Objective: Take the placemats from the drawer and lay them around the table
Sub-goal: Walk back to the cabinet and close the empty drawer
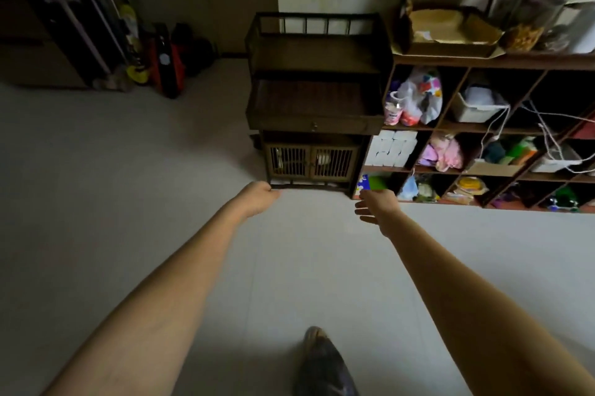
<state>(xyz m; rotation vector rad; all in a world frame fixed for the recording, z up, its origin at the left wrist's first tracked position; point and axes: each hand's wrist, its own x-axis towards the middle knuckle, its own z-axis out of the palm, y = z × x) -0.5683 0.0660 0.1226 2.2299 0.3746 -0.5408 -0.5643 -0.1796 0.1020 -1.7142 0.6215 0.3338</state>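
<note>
A small dark wooden cabinet (314,99) stands against the wall ahead of me. Its single drawer (314,125), with a small knob, is closed. Below the drawer are two slatted doors (314,160). No placemats are in view. Both my arms stretch forward above the floor, short of the cabinet. My left hand (259,194) has its fingers curled under and holds nothing. My right hand (375,204) is spread with straight fingers and holds nothing. Neither hand touches the cabinet.
A cubby shelf (483,128) full of bags, boxes, tissue packs and cables stands right of the cabinet. Cardboard boxes (450,31) sit on its top. Dark bags and gear (161,60) lean at the far left. Pale floor (128,170) lies between. My shoe (322,360) shows below.
</note>
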